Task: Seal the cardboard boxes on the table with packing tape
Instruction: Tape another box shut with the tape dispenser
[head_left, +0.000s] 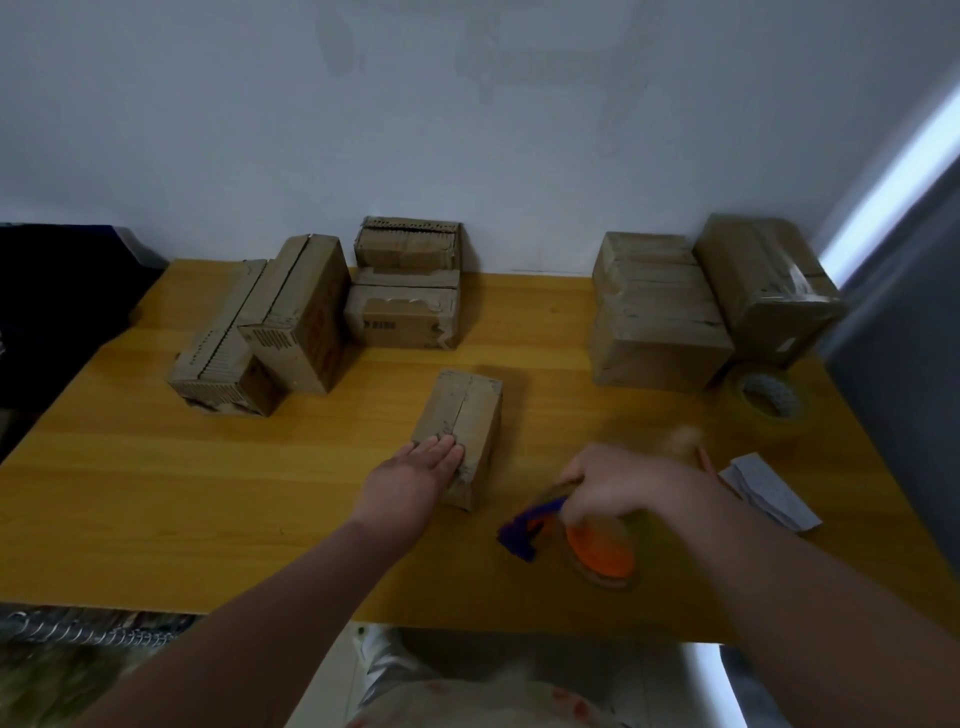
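Observation:
A small cardboard box (462, 421) lies in the middle of the yellow wooden table (208, 493), its top flaps closed with a seam running along it. My left hand (415, 467) rests flat on the box's near end, fingers straight. To the right, my right hand (628, 488), blurred, grips a tape dispenser (576, 535) with an orange roll core and a purple front, low over the table and apart from the box.
Several cardboard boxes stand at the back left (291, 312) and back middle (405, 291). Two larger boxes (654, 312) stand at the back right. A spare tape roll (769, 400) and a folded white paper (769, 491) lie on the right side.

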